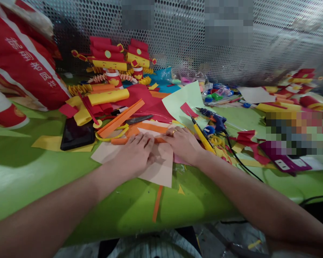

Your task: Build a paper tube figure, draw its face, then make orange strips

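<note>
A folded or rolled strip of orange paper (119, 142) lies across a pale beige sheet (161, 168) at the table's front. My left hand (137, 154) presses on the strip with bent fingers, its thumb down on the sheet. Facing it, my right hand (184, 143), with a ring on one finger, grips the strip's right end. Both hands cover much of the paper. Scissors with yellow handles (118, 132) lie just beyond my left hand. Close to my right hand are a yellow-handled craft knife (203, 138) and a dark blue glue gun (214, 118).
A black phone (78, 134) lies left on the green table (43, 182). Red and yellow paper figures (109, 59) stand behind, beside a red bag (21, 61). A purple power strip (282, 157) and black cord (242, 165) lie right. A perforated metal panel (177, 39) closes the back.
</note>
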The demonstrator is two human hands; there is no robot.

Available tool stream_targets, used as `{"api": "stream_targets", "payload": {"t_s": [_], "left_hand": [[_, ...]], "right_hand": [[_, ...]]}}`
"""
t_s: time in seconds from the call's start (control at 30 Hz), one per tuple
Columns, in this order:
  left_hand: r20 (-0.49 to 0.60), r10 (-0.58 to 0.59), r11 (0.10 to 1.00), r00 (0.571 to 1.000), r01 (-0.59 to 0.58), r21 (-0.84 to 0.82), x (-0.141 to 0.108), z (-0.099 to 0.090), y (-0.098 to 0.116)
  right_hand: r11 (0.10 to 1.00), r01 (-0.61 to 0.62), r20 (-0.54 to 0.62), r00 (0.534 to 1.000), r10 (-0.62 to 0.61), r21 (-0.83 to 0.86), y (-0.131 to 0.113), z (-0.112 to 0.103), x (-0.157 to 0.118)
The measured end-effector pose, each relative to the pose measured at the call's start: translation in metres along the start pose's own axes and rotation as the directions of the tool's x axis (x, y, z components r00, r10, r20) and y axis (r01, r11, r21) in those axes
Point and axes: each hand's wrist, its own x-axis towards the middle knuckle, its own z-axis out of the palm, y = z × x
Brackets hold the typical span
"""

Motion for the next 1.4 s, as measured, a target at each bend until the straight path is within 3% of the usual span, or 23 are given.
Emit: {"api": "stream_targets", "payload": {"t_s": [0.1, 0.2, 0.3, 0.5, 0.73, 0.93, 1.07, 1.2, 1.4], "left_hand": [[0.001, -0.002, 1.000, 1.000, 0.002, -0.022, 0.000, 0.002, 0.001], [0.004, -0.006, 1.000, 1.000, 0.006, -0.017, -0.002, 0.002, 0.002], [0.005, 0.000, 0.999, 1.000, 0.000, -0.041, -0.003, 0.001, 0.003], [0.057, -0.011, 0.996, 0.998, 0.016, -0.091, -0.005, 0.000, 0.004], [0.159, -0.121, 0.990, 0.980, 0.130, -0.052, -0.014, -0.005, -0.004], [0.246, -0.263, 0.964, 0.933, 0.266, 0.022, -0.023, -0.015, -0.005], [0.234, -0.253, 0.965, 0.939, 0.226, 0.134, -0.024, -0.025, -0.003], [0.226, -0.207, 0.966, 0.952, 0.163, 0.199, -0.024, -0.036, -0.002], [0.090, -0.252, 0.940, 0.964, 0.222, 0.259, -0.022, -0.029, -0.005]], "right_hand": [[0.998, 0.033, -0.038, 0.999, -0.031, 0.049, -0.003, -0.001, 0.000], [0.981, 0.144, -0.078, 0.988, -0.134, 0.134, -0.010, 0.002, -0.001], [0.944, 0.222, -0.052, 0.975, -0.216, 0.243, -0.017, 0.008, -0.002], [0.922, 0.152, 0.056, 0.981, -0.183, 0.357, -0.019, 0.013, -0.003], [0.934, 0.117, 0.129, 0.977, -0.168, 0.336, -0.014, 0.003, -0.010], [0.973, 0.052, 0.210, 0.973, -0.100, 0.224, -0.013, -0.003, -0.017], [0.994, 0.023, 0.150, 0.988, -0.039, 0.106, -0.016, -0.002, -0.018], [0.996, 0.078, 0.082, 0.993, -0.082, 0.050, -0.010, 0.000, -0.015], [0.999, 0.042, 0.034, 0.998, -0.043, 0.018, -0.003, -0.008, -0.007]]}}
